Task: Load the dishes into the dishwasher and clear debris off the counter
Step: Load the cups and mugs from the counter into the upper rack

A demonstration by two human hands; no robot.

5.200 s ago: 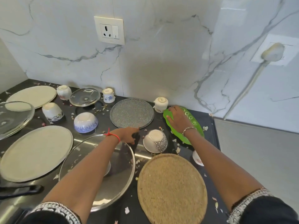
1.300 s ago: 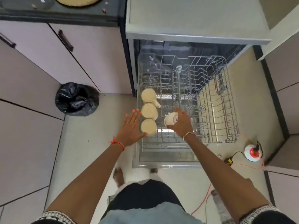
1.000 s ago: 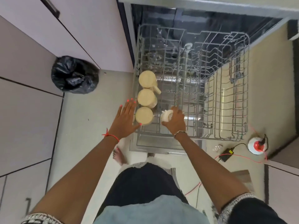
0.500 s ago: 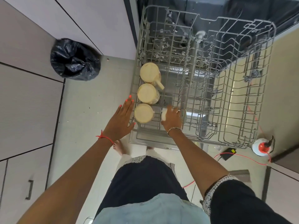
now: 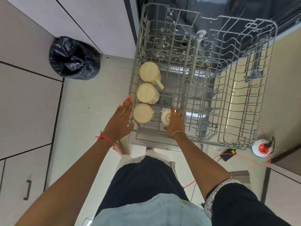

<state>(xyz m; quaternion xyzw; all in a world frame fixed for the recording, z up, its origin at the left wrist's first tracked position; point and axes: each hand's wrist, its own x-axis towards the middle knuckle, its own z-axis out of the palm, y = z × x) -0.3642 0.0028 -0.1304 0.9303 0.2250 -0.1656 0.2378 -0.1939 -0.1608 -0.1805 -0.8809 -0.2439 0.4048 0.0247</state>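
The grey wire dishwasher rack (image 5: 244, 88) is pulled out over the open door. Three cream cups stand upside down in a column on its left side: far (image 5: 149, 73), middle (image 5: 146, 93) and near (image 5: 142, 113). My right hand (image 5: 175, 123) grips a small white cup (image 5: 166, 117) upside down on the rack, just right of the near cream cup. My left hand (image 5: 119, 121) hovers flat, fingers straight, at the rack's left edge beside the near cup, holding nothing.
A black rubbish bag (image 5: 74, 58) sits on the floor to the left against the cabinets. Torn scraps lie in the back of the rack (image 5: 164, 44). A red cable (image 5: 244, 158) and a round white and red device (image 5: 261, 146) lie on the floor right.
I turned from the counter to the dishwasher with the small white cup. In the last second my right hand lowered it onto the rack beside the near cream cup; my left hand stayed flat.
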